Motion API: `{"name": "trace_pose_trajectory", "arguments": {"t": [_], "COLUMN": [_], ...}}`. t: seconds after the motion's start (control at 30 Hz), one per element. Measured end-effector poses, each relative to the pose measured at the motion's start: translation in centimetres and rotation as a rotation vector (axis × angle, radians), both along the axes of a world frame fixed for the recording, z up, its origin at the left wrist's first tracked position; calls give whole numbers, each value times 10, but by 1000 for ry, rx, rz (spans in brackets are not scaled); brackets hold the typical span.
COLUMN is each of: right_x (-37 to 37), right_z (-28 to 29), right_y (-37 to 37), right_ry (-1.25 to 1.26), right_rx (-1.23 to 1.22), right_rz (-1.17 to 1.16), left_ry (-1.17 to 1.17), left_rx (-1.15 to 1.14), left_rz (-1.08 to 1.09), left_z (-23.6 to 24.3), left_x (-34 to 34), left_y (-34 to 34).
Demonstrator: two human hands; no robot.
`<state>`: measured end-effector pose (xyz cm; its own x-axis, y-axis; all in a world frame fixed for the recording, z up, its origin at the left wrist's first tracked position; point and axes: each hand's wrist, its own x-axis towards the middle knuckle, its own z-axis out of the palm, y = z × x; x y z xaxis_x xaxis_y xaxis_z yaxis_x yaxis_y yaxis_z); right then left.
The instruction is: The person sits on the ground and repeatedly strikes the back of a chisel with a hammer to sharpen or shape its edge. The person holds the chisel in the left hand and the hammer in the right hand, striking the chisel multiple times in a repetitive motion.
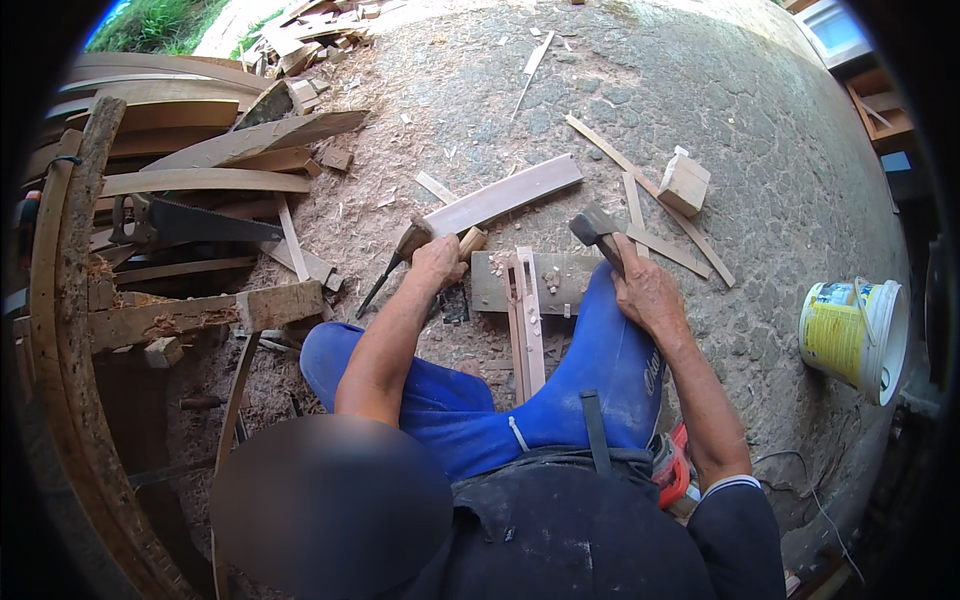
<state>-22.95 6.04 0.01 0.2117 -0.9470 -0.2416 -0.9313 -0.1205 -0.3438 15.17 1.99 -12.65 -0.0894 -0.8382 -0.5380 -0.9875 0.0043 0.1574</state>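
My left hand (440, 262) is low over the ground, its fingers curled beside a short rounded wooden piece (472, 243); what they grip is partly hidden. Touching or close to that hand is a tool with a thick wooden end (414, 237) and a dark narrow shaft. My right hand (645, 290) is closed round a tool with a blocky dark head (597, 225), above my knee. Between my legs a pale slotted wood strip (530, 325) rests with its far end on a flat wooden block (490, 282). Shavings lie on it.
Ahead lies a planed board (510, 195); thin offcuts and a wood block (685, 183) are beyond to the right. A handsaw (205, 220) and stacked curved timbers (170, 110) crowd the left, behind a wooden frame (75, 250). A bucket (850, 335) lies tipped at right.
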Motion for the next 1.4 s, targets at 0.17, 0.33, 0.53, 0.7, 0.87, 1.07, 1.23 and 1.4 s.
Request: {"name": "trace_pose_trajectory", "arguments": {"t": [0.17, 0.33, 0.53, 0.7, 0.87, 1.07, 1.23, 1.4], "right_x": [-2, -3, -1, -2, -10, -23, -26, -26], "right_z": [-2, -3, 0, -5, -16, -26, -29, -33], "right_y": [1, 0, 3, 2, 2, 13, 13, 6], "right_ry": [-17, -43, -14, 1, -121, -272, -320, -294], "right_rx": [-23, 3, -37, 21, 14, 42, 40, 28], "right_rz": [-17, -6, -3, -36, -105, -219, -275, -228], "left_ry": [-78, 79, 567, 1325, 1142, 1433, 1308, 1335], "left_rx": [-96, -200, -902, -1170, -714, -620, -483, -447], "left_rz": [74, 284, 254, 310, 369, 330, 302, 225], "left_z": [-35, 7, 135, 194, 210, 195, 189, 181], "left_x": [-17, -15, -46, -105, -134, -160, -163, -169], "left_y": [13, 0, -25, -16, -10, -2, -3, 0]}}
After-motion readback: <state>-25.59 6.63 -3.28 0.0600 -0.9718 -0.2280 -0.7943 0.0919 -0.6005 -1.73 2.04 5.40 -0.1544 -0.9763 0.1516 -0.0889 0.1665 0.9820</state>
